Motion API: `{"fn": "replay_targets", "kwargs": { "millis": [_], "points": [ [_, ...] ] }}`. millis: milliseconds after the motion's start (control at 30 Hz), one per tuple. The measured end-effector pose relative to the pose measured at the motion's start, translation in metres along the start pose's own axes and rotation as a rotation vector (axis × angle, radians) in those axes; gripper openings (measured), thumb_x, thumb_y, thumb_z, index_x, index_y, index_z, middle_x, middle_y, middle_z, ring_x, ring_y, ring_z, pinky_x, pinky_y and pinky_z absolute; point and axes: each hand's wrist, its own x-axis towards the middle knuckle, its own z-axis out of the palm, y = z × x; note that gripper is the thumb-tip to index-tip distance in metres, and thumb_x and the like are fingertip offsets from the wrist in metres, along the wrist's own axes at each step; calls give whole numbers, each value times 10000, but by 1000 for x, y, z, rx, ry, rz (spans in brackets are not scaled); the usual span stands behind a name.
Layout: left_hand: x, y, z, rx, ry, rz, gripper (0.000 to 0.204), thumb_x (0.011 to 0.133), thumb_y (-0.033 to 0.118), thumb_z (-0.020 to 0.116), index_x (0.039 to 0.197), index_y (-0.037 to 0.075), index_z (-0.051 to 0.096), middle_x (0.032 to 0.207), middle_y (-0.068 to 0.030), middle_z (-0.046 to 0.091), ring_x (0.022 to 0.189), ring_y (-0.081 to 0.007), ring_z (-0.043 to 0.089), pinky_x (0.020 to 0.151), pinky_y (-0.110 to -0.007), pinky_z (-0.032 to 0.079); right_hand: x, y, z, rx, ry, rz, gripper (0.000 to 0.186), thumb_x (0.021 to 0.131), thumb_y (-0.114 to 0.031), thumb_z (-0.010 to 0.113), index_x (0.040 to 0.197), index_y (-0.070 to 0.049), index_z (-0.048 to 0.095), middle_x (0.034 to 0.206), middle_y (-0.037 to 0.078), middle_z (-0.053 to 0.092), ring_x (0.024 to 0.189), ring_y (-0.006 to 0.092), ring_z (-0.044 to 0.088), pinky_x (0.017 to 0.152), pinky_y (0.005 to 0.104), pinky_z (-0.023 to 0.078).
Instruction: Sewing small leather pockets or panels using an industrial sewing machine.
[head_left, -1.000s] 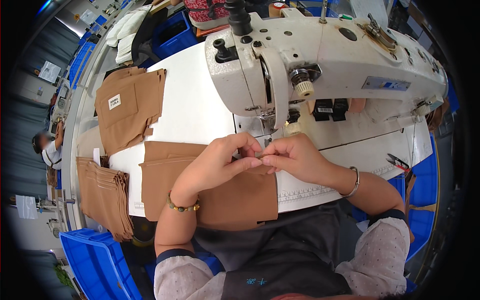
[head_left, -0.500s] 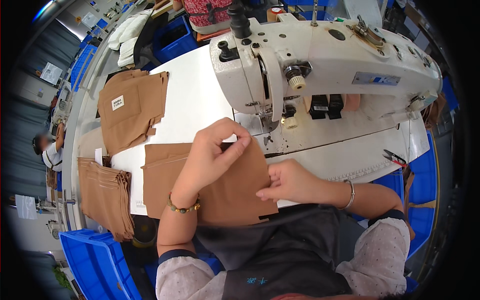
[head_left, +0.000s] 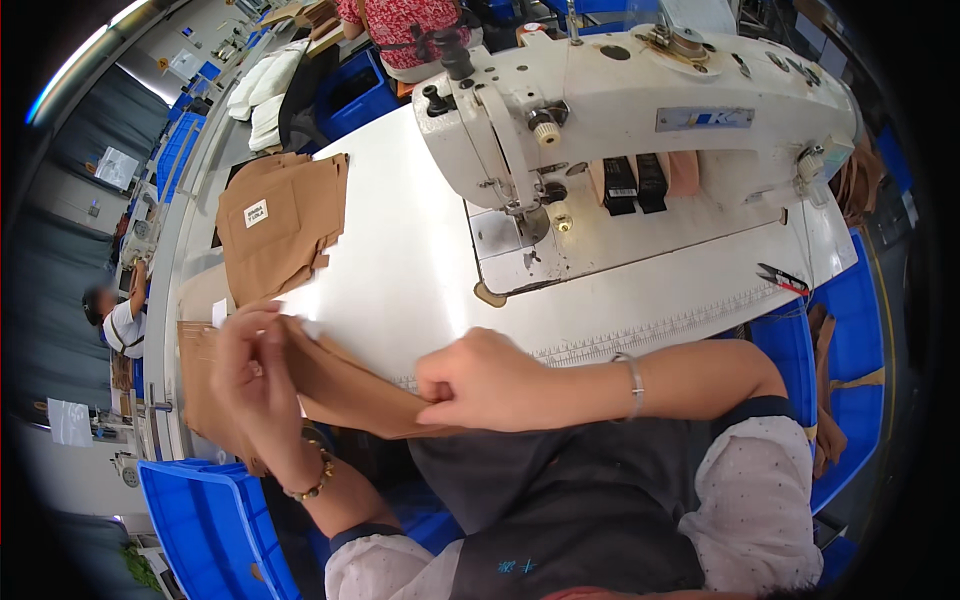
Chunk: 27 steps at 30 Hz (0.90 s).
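I hold a brown fabric panel [head_left: 350, 395] stretched slantwise between my hands above the front edge of the white sewing table [head_left: 400, 210], its lower part hanging near my dark apron [head_left: 560, 490]. My right hand [head_left: 488, 380] is closed, thumb and forefinger narrowed on the panel's right end; I judge this keeps that end from dropping toward my lap. My left hand [head_left: 258, 375] is raised at the other end with its fingers loosely curled; it is blurred, and I cannot tell whether it pinches the cloth or only rests against it. Behind that hand lies a stack of brown pieces [head_left: 198, 360], partly hidden by my fingers and the panel. Farther back, a pile of brown pocket pieces [head_left: 290, 225] sits with a pale label facing up, probably laid at the left so the cloth is within easy reach. The white sewing machine [head_left: 600, 110] stands beyond my right hand, its head bounding the space on that side, with two black packets [head_left: 635, 185] under its arm. Red-handled thread snips [head_left: 783, 280] lie at the table's right, well apart from both hands, beside a blue bin [head_left: 858, 400].
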Motion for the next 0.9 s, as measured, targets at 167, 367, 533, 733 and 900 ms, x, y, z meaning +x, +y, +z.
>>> {"fn": "replay_targets", "kwargs": {
  "millis": [167, 367, 533, 733, 900],
  "points": [
    [52, 28, 35, 500, 54, 333, 83, 882, -8, 648, 927, 40, 699, 957, -93, 722, 871, -292, 685, 764, -373, 527, 30, -9, 25, 503, -60, 398, 239, 792, -82, 793, 724, 25, 590, 600, 110, 647, 469, 155, 622, 455, 286, 465],
    [22, -29, 161, 48, -547, 281, 58, 879, 47, 658, 902, 50, 711, 936, -102, 713, 836, -352, 676, 731, -412, 537, -19, 35, -8, 428, -83, 640, 280, 821, -151, 796, 728, 28, 603, 629, 109, 671, 480, 143, 640, 460, 281, 491],
    [12, -20, 201, -274, -740, 119, 42, 922, 13, 640, 923, 29, 679, 833, -76, 643, 736, -207, 581, 692, -307, 482, -62, 47, -89, -270, -108, 335, 293, 907, -270, 724, 758, -42, 613, 688, 34, 628, 573, 146, 631, 480, 286, 478],
    [25, -27, 211, -576, -995, -175, 56, 957, 22, 629, 947, -19, 666, 790, -9, 565, 748, -98, 474, 699, -257, 445, -38, 79, -122, -1306, 67, -516, 85, 768, -181, 667, 799, -119, 618, 830, -11, 586, 633, 128, 555, 490, 266, 419],
    [33, -19, 210, -567, -1056, -277, 65, 948, 27, 640, 964, -9, 692, 771, -49, 590, 730, -113, 502, 705, -268, 461, -30, 92, -114, -1254, 35, -739, 101, 728, -146, 633, 811, -89, 622, 910, 39, 645, 614, 100, 509, 495, 234, 370]
  ]
}}
